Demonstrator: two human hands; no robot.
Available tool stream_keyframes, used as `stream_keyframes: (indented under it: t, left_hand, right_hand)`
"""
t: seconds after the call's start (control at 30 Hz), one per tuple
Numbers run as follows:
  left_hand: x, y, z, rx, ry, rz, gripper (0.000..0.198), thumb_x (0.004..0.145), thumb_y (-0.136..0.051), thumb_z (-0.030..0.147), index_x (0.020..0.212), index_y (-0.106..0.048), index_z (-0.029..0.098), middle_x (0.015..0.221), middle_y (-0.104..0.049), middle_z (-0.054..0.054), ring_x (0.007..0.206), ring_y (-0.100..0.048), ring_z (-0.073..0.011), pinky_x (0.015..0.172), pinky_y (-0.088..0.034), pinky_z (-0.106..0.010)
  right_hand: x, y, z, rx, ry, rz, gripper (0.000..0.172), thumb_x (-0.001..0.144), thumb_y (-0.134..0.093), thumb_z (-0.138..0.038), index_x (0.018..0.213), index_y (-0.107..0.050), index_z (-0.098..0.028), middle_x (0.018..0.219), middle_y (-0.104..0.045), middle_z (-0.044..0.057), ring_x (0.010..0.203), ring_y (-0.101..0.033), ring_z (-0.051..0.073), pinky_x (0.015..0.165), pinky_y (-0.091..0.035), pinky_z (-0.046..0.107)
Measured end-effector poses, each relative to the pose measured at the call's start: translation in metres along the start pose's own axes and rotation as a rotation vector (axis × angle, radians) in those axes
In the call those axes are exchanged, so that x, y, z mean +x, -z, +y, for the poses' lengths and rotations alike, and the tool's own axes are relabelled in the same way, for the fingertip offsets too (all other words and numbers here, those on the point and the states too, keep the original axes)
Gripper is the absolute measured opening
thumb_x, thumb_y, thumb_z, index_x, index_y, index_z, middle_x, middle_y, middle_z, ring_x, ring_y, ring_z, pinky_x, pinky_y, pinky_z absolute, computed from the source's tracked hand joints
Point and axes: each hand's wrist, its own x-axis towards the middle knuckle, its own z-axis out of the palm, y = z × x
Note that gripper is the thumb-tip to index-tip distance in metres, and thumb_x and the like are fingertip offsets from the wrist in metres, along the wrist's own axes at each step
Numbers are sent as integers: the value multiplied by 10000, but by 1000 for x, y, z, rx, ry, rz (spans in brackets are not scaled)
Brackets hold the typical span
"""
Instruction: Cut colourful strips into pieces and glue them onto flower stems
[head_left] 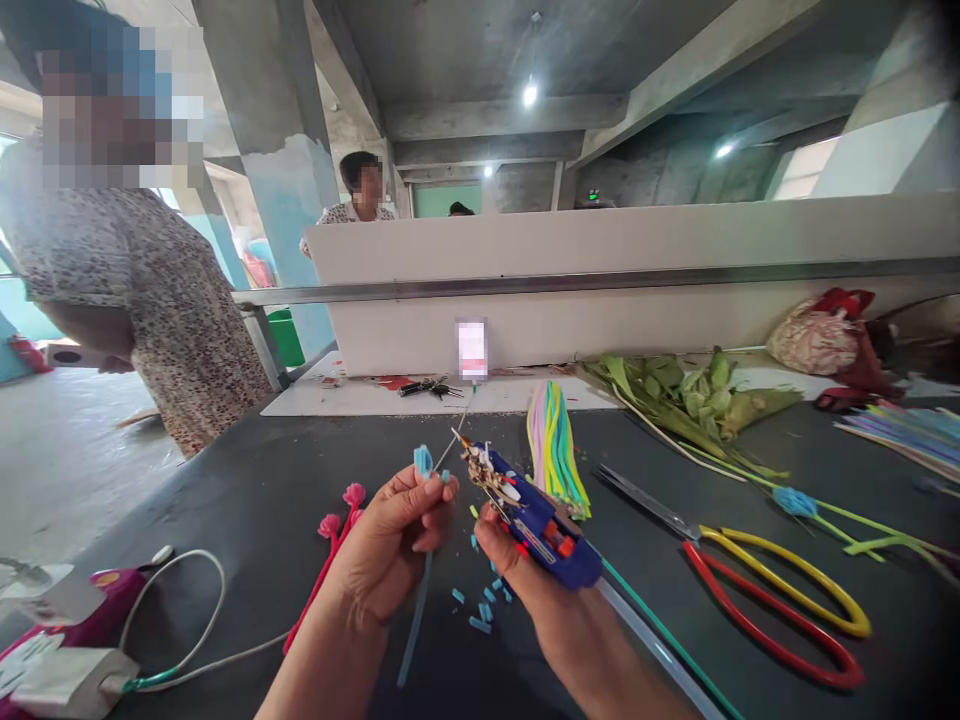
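Observation:
Between the thumb and fingers of my left hand (401, 515) is a light blue chenille stem, its folded top (422, 461) standing above the fingertips and a long blue tail (417, 620) hanging below. My right hand (517, 565) is wrapped round a dark blue hot glue gun (551, 530). Its nozzle, crusted with brown and white residue, points up and left, a short gap from the left fingertips. A clear glue stick (645, 640) trails from the gun's rear. Several short blue cut pieces (484, 612) lie on the black tabletop beneath my hands.
Large scissors (697, 535) with yellow and red handles lie open at right. Behind the gun is a bundle of pastel chenille stems (555, 440). Pink stem flowers (341, 525), a white cable (217, 590) and plugs are left; green leaves (697, 395) lie back right. A person (135, 260) stands left.

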Motion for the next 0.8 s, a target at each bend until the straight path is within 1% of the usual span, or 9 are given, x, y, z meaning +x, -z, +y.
stream_keyframes:
  t: [0.13, 0.23, 0.33, 0.43, 0.5, 0.63, 0.7, 0.8]
  left_hand:
    - [-1, 7, 10, -34, 19, -34, 81, 696, -677, 121, 685, -604, 87, 683, -528, -9, 471, -333, 5, 364, -232, -92]
    - [-1, 9, 13, -10, 34, -37, 92, 688, -684, 133, 688, -606, 84, 670, -520, -8, 465, -328, 7, 355, -216, -87]
    - [-1, 10, 13, 24, 40, -27, 112, 669, -700, 147, 678, -604, 90, 649, -510, -3, 458, -328, 5, 352, -213, -90]
    - [-1, 10, 13, 64, 50, -30, 119, 660, -705, 153, 675, -603, 95, 624, -493, 5, 452, -321, 1, 351, -207, -102]
    - [-1, 9, 11, 92, 51, -36, 107, 674, -694, 150, 675, -602, 94, 632, -502, 3, 447, -317, 2, 357, -208, -111]
    - [-2, 3, 2, 140, 70, -39, 111, 701, -675, 149, 659, -583, 103, 676, -560, -20, 449, -348, -6, 369, -208, -131]
    - [-2, 0, -4, 161, 108, -40, 121, 699, -679, 150, 654, -574, 108, 653, -557, -13, 446, -354, -12, 375, -208, -141]
    - [-2, -4, -10, 192, 161, -49, 148, 685, -696, 160, 643, -563, 113, 589, -520, 11, 428, -337, -12, 383, -200, -152]
  right_hand:
    - [-2, 0, -3, 29, -19, -44, 170, 722, -622, -370, 731, -650, -203, 727, -672, 5, 669, -605, 174, 550, -473, 247]
    - [-3, -2, -5, 33, -23, -89, 152, 715, -626, -355, 728, -656, -206, 725, -663, 5, 672, -595, 176, 528, -452, 243]
    - [-3, -3, -5, 21, -27, -85, 148, 716, -621, -342, 668, -633, -202, 649, -621, -7, 620, -568, 165, 534, -446, 251]
    - [-1, -2, -5, 10, -42, -84, 136, 711, -619, -334, 689, -631, -201, 646, -628, -4, 625, -574, 172, 567, -459, 268]
    - [2, 0, -5, 5, -44, -60, 140, 702, -618, -337, 697, -634, -199, 662, -643, 5, 638, -583, 179, 597, -474, 283]
    - [11, 3, -4, 63, -20, 32, 114, 661, -628, -322, 656, -604, -210, 651, -646, 17, 629, -596, 193, 642, -502, 316]
    - [14, 2, -2, 74, -10, 48, 100, 638, -625, -309, 636, -584, -218, 641, -644, 20, 626, -602, 204, 632, -508, 328]
    - [14, 1, -1, 85, 25, 84, 85, 655, -594, -305, 642, -589, -222, 656, -640, 23, 623, -598, 207, 608, -504, 334]
